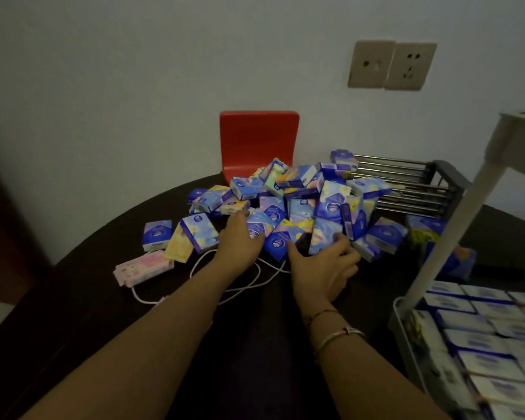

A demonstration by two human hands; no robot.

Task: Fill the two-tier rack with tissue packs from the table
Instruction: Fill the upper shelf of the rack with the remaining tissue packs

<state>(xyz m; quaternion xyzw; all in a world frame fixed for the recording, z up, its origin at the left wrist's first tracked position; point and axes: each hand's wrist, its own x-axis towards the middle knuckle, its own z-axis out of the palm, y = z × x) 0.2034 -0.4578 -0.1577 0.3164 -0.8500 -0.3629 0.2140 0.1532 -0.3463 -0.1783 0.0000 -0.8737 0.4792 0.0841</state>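
— Reaching into the heap of tissue packs (288, 204) on the dark round table (109, 298) with both hands. Left hand (240, 241) palm down on the near edge of the heap, fingers mostly straight and slightly spread, tips buried among the packs. Resting on them, gripping nothing as far as can be seen.

— And the right hand (322, 268)?

— Just right of the left one, thumb (293, 250) stretched out toward the left fingers, other fingers (344, 251) bent and spread against a blue pack (325, 237) standing at the front of the heap. Touching it for certain; closed around it or not, cannot tell. Bangle (340, 336) and thin cord on that wrist.

— Anything beyond the fingertips?

— More packs piled up, blue with yellow and pink, some leaning on a metal dish rack (412, 186) lying past the right fingers. Red chair back (259, 140) behind the heap, against the wall. Two wall sockets (391, 65) higher up, above the right fingers.

— Left of the left fingers?

— Two loose packs (158, 234), apart from the heap, then a pink power strip (144, 268) nearer the body, white cable (234, 286) looping under both wrists.

— And the two-tier rack (406, 338)?

— Well to the right of the right hand, at the table's edge. White post rising at a slant, lower tray packed with neat rows of white and blue packs (482, 334). Upper tier mostly out of view.
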